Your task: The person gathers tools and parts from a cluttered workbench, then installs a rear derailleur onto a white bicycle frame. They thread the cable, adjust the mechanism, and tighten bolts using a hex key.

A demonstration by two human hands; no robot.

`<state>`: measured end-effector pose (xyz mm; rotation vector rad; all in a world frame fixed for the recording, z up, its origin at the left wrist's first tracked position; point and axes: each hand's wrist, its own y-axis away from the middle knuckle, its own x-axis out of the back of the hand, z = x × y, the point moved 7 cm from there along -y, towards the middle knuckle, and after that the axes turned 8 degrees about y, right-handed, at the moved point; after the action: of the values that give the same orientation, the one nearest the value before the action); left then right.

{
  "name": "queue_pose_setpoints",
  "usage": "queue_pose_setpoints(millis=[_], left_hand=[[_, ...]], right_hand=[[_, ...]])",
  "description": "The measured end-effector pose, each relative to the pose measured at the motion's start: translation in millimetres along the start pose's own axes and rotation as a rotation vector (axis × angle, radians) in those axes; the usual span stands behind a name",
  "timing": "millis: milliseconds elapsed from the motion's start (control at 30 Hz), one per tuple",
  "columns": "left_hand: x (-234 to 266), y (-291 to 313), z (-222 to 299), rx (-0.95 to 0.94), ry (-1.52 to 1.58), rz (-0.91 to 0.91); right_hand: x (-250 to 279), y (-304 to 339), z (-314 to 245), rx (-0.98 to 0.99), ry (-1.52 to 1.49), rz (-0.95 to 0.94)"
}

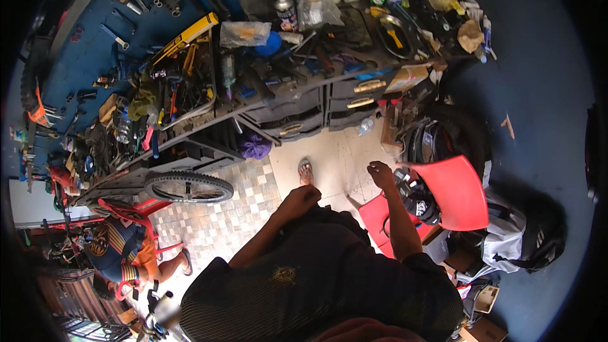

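Observation:
In front of my waist, my left hand (303, 200) is closed with its fingers curled in. The inside of that hand is hidden, so I cannot make out whether it holds anything. My right hand (381, 174) hangs in the air beside a red plastic chair (457, 193), its fingers loosely bent and apart, with nothing visible in it. A black cap-like item (421, 208) rests on the chair. Below and between the hands, a sandalled foot (305, 168) shows on the tiled floor (342, 152).
A long workbench (291, 98) curves ahead, crowded with tools, bottles and a metal tray (394, 35). A bicycle wheel (189, 187) leans below it at left. Black tyres (453, 136) stand at right. Another person (123, 247) sits low at left. Wrenches (115, 37) hang on the blue wall.

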<state>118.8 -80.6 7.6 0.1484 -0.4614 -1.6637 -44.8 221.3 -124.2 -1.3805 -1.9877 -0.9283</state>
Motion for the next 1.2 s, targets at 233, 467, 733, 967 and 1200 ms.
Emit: queue_pose_setpoints(millis=[233,467,733,967,1200], left_hand=[[138,-83,71,-0.257,-0.076,0.154],[244,-112,135,-0.275,0.008,0.385],[228,-107,121,-0.238,-0.006,0.559],[185,-108,133,-0.134,0.116,0.781],[160,-102,123,-0.037,0.183,0.919]], right_hand=[[54,-77,-193,0.162,-0.004,-0.001],[93,-133,-329,0.413,-0.104,-0.023],[74,-259,-477,0.794,-0.037,0.109],[6,-353,-554,0.898,0.383,0.207],[-16,-327,-563,0.944,0.06,0.102]])
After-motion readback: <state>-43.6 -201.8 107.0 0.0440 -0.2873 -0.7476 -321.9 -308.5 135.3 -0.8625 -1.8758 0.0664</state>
